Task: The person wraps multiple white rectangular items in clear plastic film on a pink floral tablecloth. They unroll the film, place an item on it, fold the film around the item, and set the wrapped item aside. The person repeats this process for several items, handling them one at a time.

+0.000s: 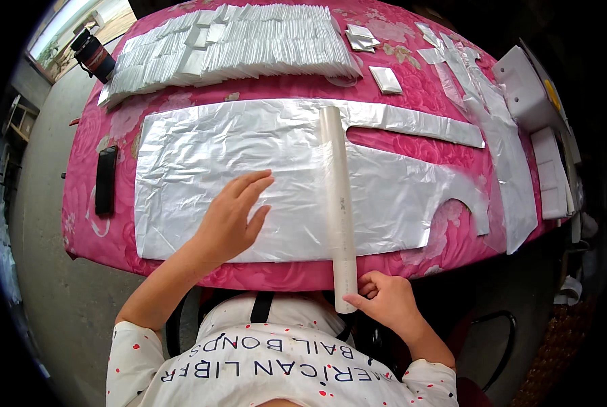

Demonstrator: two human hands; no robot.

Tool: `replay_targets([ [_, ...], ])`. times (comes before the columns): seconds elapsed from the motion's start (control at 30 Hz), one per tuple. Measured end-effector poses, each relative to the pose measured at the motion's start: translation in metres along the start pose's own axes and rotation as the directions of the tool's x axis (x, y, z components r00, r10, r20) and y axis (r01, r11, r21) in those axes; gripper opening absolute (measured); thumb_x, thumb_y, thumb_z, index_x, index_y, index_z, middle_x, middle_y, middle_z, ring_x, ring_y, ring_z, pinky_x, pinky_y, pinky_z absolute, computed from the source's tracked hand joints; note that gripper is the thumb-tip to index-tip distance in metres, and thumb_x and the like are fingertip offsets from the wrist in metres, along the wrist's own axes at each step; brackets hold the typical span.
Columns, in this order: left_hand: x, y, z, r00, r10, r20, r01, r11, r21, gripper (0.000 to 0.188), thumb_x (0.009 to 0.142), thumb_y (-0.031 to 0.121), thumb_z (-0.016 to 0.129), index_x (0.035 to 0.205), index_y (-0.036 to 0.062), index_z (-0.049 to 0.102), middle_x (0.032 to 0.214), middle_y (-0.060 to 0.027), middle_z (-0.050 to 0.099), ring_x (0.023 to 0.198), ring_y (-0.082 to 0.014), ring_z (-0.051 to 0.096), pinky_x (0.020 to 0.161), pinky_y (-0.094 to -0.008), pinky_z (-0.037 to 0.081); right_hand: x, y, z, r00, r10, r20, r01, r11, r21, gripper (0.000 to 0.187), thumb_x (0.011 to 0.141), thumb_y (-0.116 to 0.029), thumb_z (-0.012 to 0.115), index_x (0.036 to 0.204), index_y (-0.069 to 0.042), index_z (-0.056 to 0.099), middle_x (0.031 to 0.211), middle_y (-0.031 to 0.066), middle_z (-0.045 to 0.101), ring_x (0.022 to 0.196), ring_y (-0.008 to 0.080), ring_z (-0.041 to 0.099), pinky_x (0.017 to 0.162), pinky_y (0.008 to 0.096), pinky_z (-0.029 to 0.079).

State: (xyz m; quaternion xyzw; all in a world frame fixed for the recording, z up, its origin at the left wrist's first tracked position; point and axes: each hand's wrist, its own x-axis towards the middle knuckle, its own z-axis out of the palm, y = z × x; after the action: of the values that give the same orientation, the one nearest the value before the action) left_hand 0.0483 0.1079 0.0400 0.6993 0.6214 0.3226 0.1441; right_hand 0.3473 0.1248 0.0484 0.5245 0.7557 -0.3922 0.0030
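A stack of thin white plastic aprons [249, 203] lies flat across the table, with neck and arm cut-outs toward the right. Across the aprons rests a long pale plastic tube [340, 210], pointing away from me, its near end jutting past the table edge. That near end is in my right hand [387, 296], thumb on the tube and fingers curled beside it. My left hand [235, 210] is over the aprons to the left of the tube, fingers stretched and holding nothing. Whether it touches the plastic, I cannot tell.
Rows of folded white plastic packets [235, 51] fill the far side, with a few loose packets [385, 80] nearby. A black phone [105, 180] and a dark bottle [93, 55] stand at the left. Plastic strips [500, 142] and a white box [528, 88] lie right.
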Motion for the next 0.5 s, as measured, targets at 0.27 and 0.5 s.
replay_targets([
  [0.27,0.014,0.021,0.11,0.998,0.02,0.055,-0.015,0.996,-0.089,0.051,0.086,0.011,0.045,0.131,-0.0099,0.031,0.138,-0.0254,0.03,0.129,-0.0379,0.028,0.107,-0.0418,0.023,-0.002,0.009,0.024,0.966,0.099,0.237,-0.128,0.986,0.107,0.049,0.07,-0.043,0.07,0.083,0.003,0.062,0.068,0.0143,0.064,0.063,0.0274,0.064,0.061,0.0339,0.05],
  [0.5,0.01,0.021,0.118,0.994,0.037,0.104,-0.061,0.968,0.245,0.056,0.085,0.017,0.037,0.131,-0.0138,0.028,0.14,-0.0284,0.026,0.133,-0.0386,0.022,0.11,-0.0458,0.015,0.038,-0.003,-0.009,0.921,-0.048,0.387,0.096,0.99,-0.105,0.059,0.073,-0.055,0.064,0.08,0.004,0.064,0.07,0.0177,0.063,0.067,0.0307,0.063,0.062,0.036,0.049],
])
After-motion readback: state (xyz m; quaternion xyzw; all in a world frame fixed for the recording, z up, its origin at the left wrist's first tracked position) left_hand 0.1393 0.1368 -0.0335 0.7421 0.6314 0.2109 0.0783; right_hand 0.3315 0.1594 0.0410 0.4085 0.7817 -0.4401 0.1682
